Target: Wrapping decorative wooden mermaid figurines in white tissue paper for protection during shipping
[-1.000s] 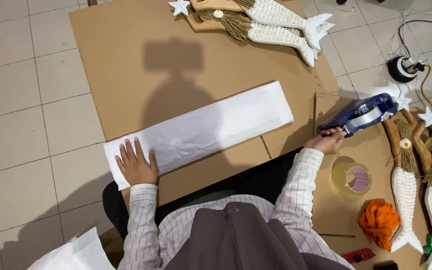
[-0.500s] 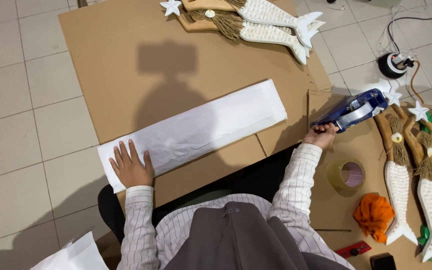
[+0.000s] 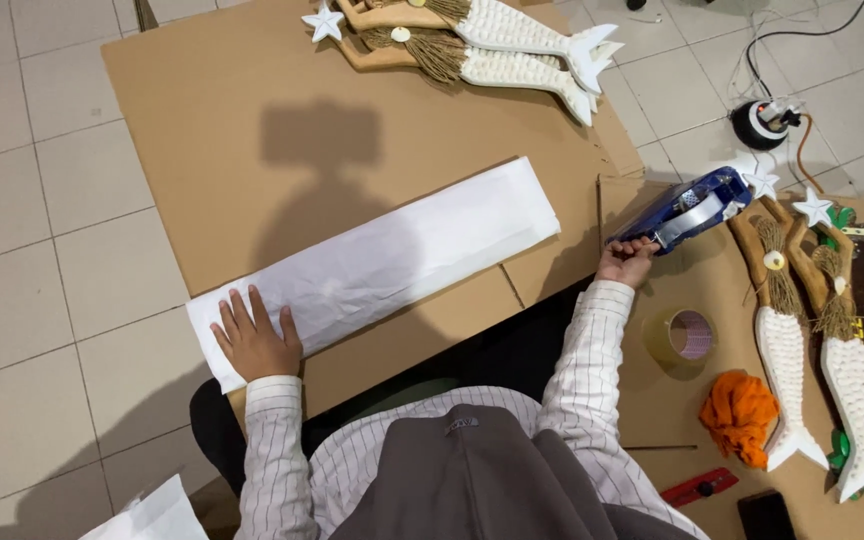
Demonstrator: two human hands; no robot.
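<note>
Two hands work apart. The left hand [image 3: 255, 340] lies flat, fingers spread, on the near end of a long white paper [image 3: 377, 265]; the paper's long axis runs from that hand up and away toward the right hand's side, across the cardboard [image 3: 252, 120]. The right hand [image 3: 627, 262] is closed round the handle of a blue tape gun [image 3: 687, 208], whose nose points away from the wrist. Compared with a second ago, both hands hold the same places; the gun sits slightly more level. Beyond the paper's far edge lies bare cardboard; a tape roll [image 3: 687, 335] lies just outside the right forearm.
</note>
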